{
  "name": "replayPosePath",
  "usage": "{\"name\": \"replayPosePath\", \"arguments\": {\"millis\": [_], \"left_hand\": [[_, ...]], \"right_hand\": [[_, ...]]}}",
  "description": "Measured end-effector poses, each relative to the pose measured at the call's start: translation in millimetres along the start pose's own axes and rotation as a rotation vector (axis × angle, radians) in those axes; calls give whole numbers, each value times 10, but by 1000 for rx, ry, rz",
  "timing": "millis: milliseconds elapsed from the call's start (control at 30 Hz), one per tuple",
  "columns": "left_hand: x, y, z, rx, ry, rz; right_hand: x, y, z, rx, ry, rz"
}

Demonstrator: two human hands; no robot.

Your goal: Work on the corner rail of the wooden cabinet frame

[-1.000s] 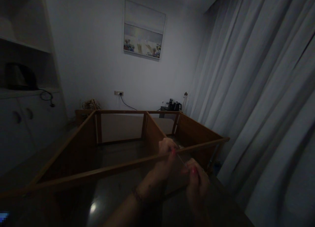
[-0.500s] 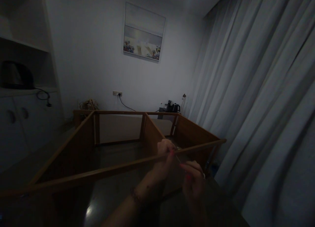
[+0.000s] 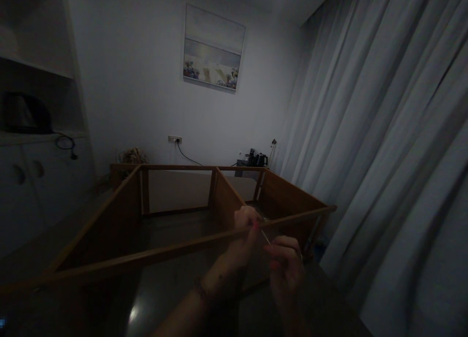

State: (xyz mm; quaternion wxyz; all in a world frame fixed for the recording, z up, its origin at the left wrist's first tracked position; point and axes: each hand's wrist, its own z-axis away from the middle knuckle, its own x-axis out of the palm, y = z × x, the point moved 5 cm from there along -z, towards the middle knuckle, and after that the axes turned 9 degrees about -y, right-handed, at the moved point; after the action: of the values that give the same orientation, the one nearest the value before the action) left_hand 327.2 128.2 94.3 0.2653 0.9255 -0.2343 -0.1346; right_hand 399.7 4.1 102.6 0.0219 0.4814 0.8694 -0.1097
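Note:
A brown wooden furniture frame (image 3: 183, 247) with upright panels stands before me, open at the top. My left hand (image 3: 246, 220) is closed over its near rail, where the middle panel (image 3: 228, 195) meets it. A thin, straight metal rod (image 3: 265, 236) slants from the left fingertips down to my right hand (image 3: 287, 261). The right thumb and fingers are pinched together at the rod's lower end. Dim light and blur hide the rod's exact kind and whatever its upper tip touches.
Long grey curtains (image 3: 365, 132) hang close on the right. Beyond the frame are a black coffee maker and kettle (image 3: 256, 159) and a wall socket (image 3: 174, 139) with a plugged-in cord. Left, a kettle (image 3: 27, 112) stands on a white cabinet (image 3: 29, 181).
My right hand has turned slightly and its fingers have shifted around the rod's lower end. The left hand and the frame stay where they were.

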Motion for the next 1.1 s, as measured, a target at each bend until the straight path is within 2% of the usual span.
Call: {"name": "replayPosePath", "arguments": {"millis": [300,500,633,867,1100], "left_hand": [[20,-95,5,-32,3,5],[-2,-50,4,53,52,71],[-7,-48,21,82,77,114],[-18,-28,16,49,70,69],[1,-54,13,54,67,101]], "right_hand": [[43,-18,16,77,65,-64],[84,-33,11,117,70,-103],[85,-35,18,104,65,-98],[24,-17,10,-42,-65,40],[33,-25,16,33,14,10]]}}
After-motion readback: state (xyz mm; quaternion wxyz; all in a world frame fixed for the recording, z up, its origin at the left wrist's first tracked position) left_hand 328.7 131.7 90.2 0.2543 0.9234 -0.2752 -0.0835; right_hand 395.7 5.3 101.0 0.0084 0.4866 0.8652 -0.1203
